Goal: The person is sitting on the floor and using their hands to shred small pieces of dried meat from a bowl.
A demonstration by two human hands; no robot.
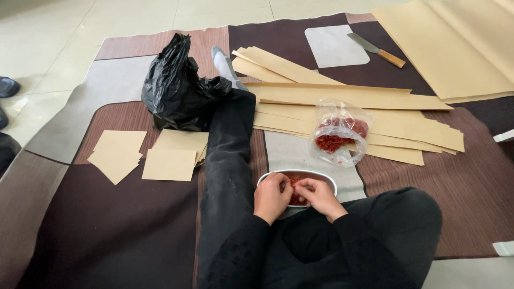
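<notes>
In bowl, at lap: both hands meet over a white-rimmed bowl [267, 178] holding red bits [294, 181]
left hand: left hand [272, 197] curled, fingertips pinched on the red bits at the bowl's near side; exact piece too small to tell
right hand: right hand [320, 196] curled likewise, fingertips touching the left's, pinching the same red clump
grip state: both clenched lightly on red bits, not released; thumbs hidden under fingers
bowl: oval, sits on the mat [96, 225] just ahead of the crossed right knee; wrists cover its near rim
sleeves: black, down to both wrists
legs: left leg [227, 155] in black stretched forward, grey sock at the far end; right leg folded at lower right
clear bag: clear bag [342, 134] just beyond the bowl, open, crumpled, more red stuff inside; rests partly on the paper strips
strips: long tan paper strips [342, 99] stacked and fanned, right of the leg, beyond the bag
squares: tan paper squares [168, 163] in loose piles left of the leg; second pile [118, 152] further left, one turned diamond-wise
black bag: black plastic bag [176, 88] bunched, beside the shin, touching the squares' far edge
knife: knife [376, 50] with wood handle, far right, lying on the mat near a pale patch
big sheets: large tan sheets [455, 43] at top right corner, well apart from the hands
floor: pale tiles [48, 43] around the mat; dark shoe at far left edge
</notes>
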